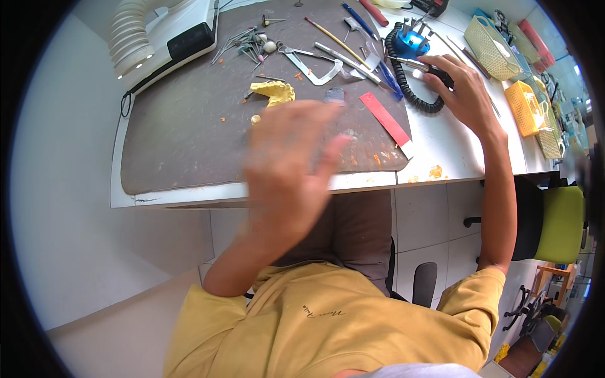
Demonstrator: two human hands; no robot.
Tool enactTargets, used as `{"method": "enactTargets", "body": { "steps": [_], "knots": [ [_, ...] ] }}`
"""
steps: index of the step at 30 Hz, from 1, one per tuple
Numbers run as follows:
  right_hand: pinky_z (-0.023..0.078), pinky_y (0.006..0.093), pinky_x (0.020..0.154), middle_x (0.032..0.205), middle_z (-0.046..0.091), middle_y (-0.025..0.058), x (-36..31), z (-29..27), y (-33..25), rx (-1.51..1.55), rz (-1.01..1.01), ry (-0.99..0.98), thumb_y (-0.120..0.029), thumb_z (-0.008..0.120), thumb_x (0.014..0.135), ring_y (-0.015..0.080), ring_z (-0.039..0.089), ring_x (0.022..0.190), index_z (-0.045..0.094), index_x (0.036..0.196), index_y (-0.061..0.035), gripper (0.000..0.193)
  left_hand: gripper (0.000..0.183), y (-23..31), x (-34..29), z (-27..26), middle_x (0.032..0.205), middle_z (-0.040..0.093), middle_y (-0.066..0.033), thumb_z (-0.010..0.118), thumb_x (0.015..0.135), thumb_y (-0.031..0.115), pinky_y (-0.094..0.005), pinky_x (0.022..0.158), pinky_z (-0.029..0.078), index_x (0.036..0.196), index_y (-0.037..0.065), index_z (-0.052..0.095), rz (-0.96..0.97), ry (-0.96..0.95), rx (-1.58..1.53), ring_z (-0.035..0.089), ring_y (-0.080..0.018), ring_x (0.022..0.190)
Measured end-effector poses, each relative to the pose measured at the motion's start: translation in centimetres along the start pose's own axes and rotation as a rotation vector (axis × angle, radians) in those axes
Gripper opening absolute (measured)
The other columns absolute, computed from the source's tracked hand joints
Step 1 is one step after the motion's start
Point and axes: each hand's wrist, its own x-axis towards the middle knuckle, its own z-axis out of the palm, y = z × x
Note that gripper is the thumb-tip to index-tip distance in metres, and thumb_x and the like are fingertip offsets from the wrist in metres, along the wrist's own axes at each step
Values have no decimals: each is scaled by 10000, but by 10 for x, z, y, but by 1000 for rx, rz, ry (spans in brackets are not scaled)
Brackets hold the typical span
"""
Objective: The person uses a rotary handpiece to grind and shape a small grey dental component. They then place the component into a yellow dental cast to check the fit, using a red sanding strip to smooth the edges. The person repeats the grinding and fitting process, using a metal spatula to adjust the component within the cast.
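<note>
My right hand (463, 88) is closed on a slim handpiece (441, 74) with a metal front and a black grip, at the right of the desk. Its tip points left, past the black coiled cord (406, 94) and just in front of a round blue tool stand (413, 43). My left hand (287, 164) hangs over the desk's front edge, its fingers smeared by motion. Just beyond it lie a yellow dental arch model (277, 92) and a small cream piece (255, 119). A small grey translucent piece (334, 95) rests near its fingertips.
Mounted rotary burs (255, 44) lie heaped on the brown mat (183, 138). A metal caliper (318, 70), a thin brush (334, 39) and a red strip (384, 123) lie nearby. A ribbed hose and white box (195, 38) stand left; baskets (495, 47) line the right.
</note>
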Motion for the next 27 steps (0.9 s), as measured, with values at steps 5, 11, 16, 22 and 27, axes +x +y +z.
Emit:
{"method": "enactTargets", "body": {
  "steps": [5, 11, 16, 22, 27],
  "knots": [
    [543, 328, 711, 959, 705, 85, -4, -11, -52, 69, -35, 250, -189, 736, 876, 204, 696, 797, 704, 994, -41, 192, 332, -39, -9, -24, 1048, 662, -119, 750, 801, 67, -402, 825, 508, 1122, 54, 665, -123, 27, 135, 627, -312, 965],
    [519, 388, 706, 823, 653, 117, -18, -7, -112, 24, 94, -102, -300, 723, 871, 278, 657, 745, 703, 901, -8, 295, 270, -42, -6, -20, 1029, 678, -127, 720, 829, 12, -340, 785, 535, 1097, 24, 682, -186, -9, 178, 674, -257, 875],
    [508, 391, 757, 866, 651, 123, -20, -2, -114, 140, 206, -140, -264, 723, 870, 283, 657, 820, 694, 922, -14, 257, 225, -43, -4, -20, 997, 680, -122, 705, 832, -22, -316, 728, 540, 1055, 4, 688, -241, -1, 103, 678, -235, 809],
    [493, 398, 801, 916, 661, 122, -21, 1, -125, 196, 330, -118, -221, 730, 859, 288, 654, 879, 697, 919, -29, 204, 228, -40, -12, -23, 1001, 677, -122, 714, 824, -14, -320, 731, 537, 1049, 10, 693, -270, -23, -29, 673, -242, 808],
    [497, 397, 816, 962, 681, 137, -14, -2, -124, 163, 293, -200, -190, 722, 863, 286, 664, 889, 679, 971, -15, 211, 210, -36, -11, -23, 979, 658, -121, 730, 827, 38, -340, 736, 529, 1032, 11, 691, -213, -26, 55, 660, -272, 802]
  ]
}}
